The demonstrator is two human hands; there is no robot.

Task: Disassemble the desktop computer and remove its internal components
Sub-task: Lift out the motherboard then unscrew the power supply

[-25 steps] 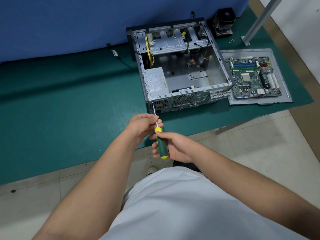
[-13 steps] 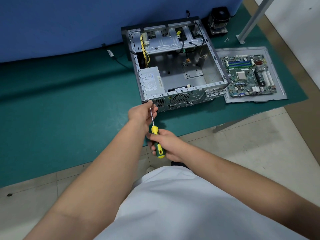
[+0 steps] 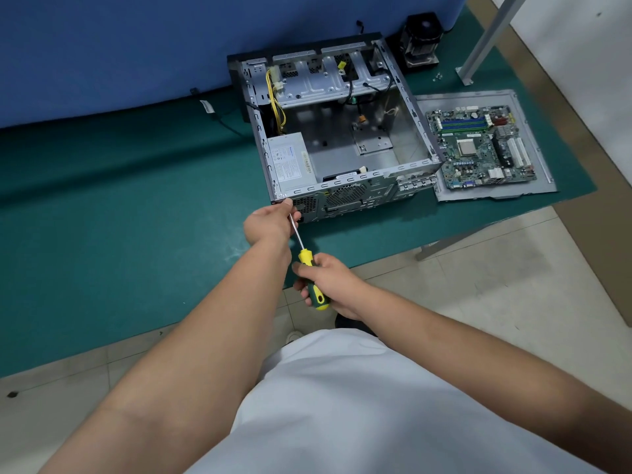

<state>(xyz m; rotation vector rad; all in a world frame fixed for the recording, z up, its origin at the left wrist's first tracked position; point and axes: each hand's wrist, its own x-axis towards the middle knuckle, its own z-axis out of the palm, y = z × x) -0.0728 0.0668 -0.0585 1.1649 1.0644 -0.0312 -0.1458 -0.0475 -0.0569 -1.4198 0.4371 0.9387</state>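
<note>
We see a green mat [image 3: 102,234] covering the table, with a blue partition [image 3: 119,46] behind it whose top is cut off by the frame. Our white shirt [image 3: 359,405] fills the bottom of the view and hides whatever lies below our arms.

On the mat toward the far side sits the open computer case [image 3: 342,138], lying on its side with the interior facing up. Its rear panel faces us. Inside, at the near-left corner, is the grey power supply [image 3: 290,160], with yellow wires [image 3: 275,100] running up toward the drive bay; the label text is too small to read. The far interior is shadowed and hard to make out.

Just right of the case lies the grey side panel [image 3: 533,186], and on it rests the motherboard [image 3: 478,145], already out of the case. Behind the case's far-right corner stands a dark cooler [image 3: 420,39], its details blurred. A few small screws [image 3: 437,77] lie near a metal post [image 3: 485,39].

Our right hand [image 3: 328,282] is wrapped around the green and yellow handle of the screwdriver [image 3: 309,271]. Our left hand [image 3: 270,222] is at the near-left corner of the case, fingers curled about the screwdriver's shaft. The tip is hidden behind those fingers, so we cannot tell whether it sits on a screw.
</note>
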